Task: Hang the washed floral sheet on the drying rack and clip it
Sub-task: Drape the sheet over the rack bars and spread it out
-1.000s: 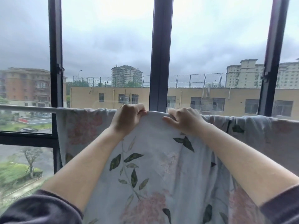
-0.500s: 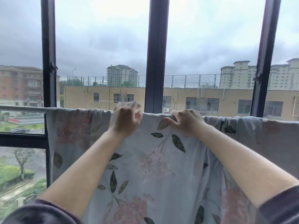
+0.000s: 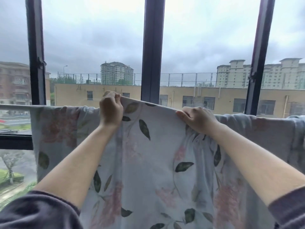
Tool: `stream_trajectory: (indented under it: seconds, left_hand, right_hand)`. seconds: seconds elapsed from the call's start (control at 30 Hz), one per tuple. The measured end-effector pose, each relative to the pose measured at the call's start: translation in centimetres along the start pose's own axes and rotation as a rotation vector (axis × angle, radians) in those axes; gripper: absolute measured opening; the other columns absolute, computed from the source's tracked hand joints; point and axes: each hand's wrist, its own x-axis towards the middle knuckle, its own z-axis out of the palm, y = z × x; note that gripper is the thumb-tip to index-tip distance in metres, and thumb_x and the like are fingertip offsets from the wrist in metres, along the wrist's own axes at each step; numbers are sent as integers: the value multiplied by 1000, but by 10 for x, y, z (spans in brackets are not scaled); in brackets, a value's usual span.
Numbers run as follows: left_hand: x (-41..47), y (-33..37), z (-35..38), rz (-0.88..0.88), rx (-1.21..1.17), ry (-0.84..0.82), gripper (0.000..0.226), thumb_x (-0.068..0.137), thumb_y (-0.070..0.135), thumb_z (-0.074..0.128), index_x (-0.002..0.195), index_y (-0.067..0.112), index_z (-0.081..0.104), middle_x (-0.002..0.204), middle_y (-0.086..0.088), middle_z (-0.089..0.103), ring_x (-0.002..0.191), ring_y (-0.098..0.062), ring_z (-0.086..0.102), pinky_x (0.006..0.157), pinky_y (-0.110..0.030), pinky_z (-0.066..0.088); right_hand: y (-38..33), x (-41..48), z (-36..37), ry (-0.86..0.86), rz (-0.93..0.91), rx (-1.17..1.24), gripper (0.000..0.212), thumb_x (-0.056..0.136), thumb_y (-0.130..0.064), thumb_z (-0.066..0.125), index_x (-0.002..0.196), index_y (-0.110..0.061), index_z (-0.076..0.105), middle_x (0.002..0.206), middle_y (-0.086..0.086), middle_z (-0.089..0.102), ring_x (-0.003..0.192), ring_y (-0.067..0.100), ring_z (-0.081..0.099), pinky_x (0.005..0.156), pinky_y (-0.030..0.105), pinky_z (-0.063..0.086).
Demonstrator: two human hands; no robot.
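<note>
Your left hand [image 3: 110, 108] raised, fingers pinching the floral sheet [image 3: 148, 162] top edge, your right hand [image 3: 197, 119] lower, gripping that edge, hands apart, forearms outstretched, sheet draped over the rail [image 3: 14, 106]

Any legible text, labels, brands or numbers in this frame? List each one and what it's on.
None can be read.
The floral sheet has only a leaf and flower print; no tag or label is in view.
The buildings outside show no lettering that can be made out; any signs there are too small and blurred.
</note>
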Motion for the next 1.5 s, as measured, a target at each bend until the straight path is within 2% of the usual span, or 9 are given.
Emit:
stream_trajectory:
  seconds: [0.13, 0.33, 0.47, 0.57, 0.7, 0.9, 1.2, 1.37, 1.5]
  left_hand:
    - [14, 1, -6, -393, -31, 74, 32, 100, 14, 39, 111, -7, 60, 116, -25, 59, 107, -35, 54, 86, -33, 37]
    - [-13, 14, 6, 47, 230, -150, 17, 91, 8, 46, 105, 7, 57, 113, -13, 54, 101, -29, 53, 86, -37, 43]
    - [-37, 45, 30, 353, 222, -318, 21, 95, 30, 44, 102, 21, 62, 107, 1, 65, 93, -20, 58, 89, -36, 32]
    - [-43, 50, 42, 430, 240, -426, 33, 93, 46, 46, 93, 21, 67, 93, 3, 70, 87, -22, 63, 88, -39, 40]
    - [-36, 45, 37, 359, 21, -413, 25, 90, 27, 57, 74, 11, 66, 68, -3, 68, 66, -22, 62, 65, -34, 49]
    - [-17, 18, 11, 63, -19, -96, 22, 96, 16, 50, 84, 3, 64, 77, -8, 64, 73, -25, 58, 62, -25, 33]
    - [17, 13, -1, -730, -356, 161, 32, 100, 19, 38, 110, -3, 60, 114, -19, 64, 107, -32, 58, 86, -33, 44]
    - [0, 29, 3, -146, 96, -67, 26, 88, 0, 46, 112, 8, 49, 114, -13, 54, 104, -29, 53, 89, -34, 43]
    - [-31, 58, 26, 370, 243, -340, 16, 93, 23, 46, 103, 19, 59, 104, -1, 64, 95, -23, 58, 98, -43, 34]
  right_hand:
    - [-2, 1, 4, -3, 20, -10, 63, 80, -78, 9, 81, -29, 50, 70, -3, 55, 72, 24, 52, 68, 36, 36]
    - [-10, 2, 5, -2, 10, -73, 64, 92, -65, 16, 94, -22, 63, 88, 7, 67, 86, 29, 61, 69, 35, 36]
    - [-9, 1, 7, 19, 5, -102, 63, 94, -62, 15, 98, -23, 64, 93, 7, 69, 88, 29, 62, 72, 34, 36]
    - [-8, 0, 7, 20, 9, -112, 62, 94, -62, 16, 100, -25, 65, 93, 7, 69, 90, 29, 62, 72, 35, 36]
    - [-4, 1, 4, -29, 14, -85, 59, 93, -64, 20, 98, -23, 62, 90, 8, 67, 89, 28, 61, 69, 34, 33]
    - [1, 3, 4, 5, -6, -103, 74, 85, -70, 7, 100, -23, 62, 83, 6, 65, 84, 29, 61, 68, 35, 37]
    - [-8, 1, 6, -4, 39, -85, 55, 93, -62, 19, 77, -21, 51, 69, -1, 55, 73, 24, 55, 68, 34, 36]
    - [-10, -1, 5, 11, 38, -121, 63, 91, -67, 12, 74, -23, 54, 66, -3, 52, 69, 23, 52, 70, 34, 38]
    - [-7, -5, 0, -21, 55, -106, 57, 94, -63, 13, 68, -24, 47, 61, -6, 45, 70, 22, 53, 73, 35, 40]
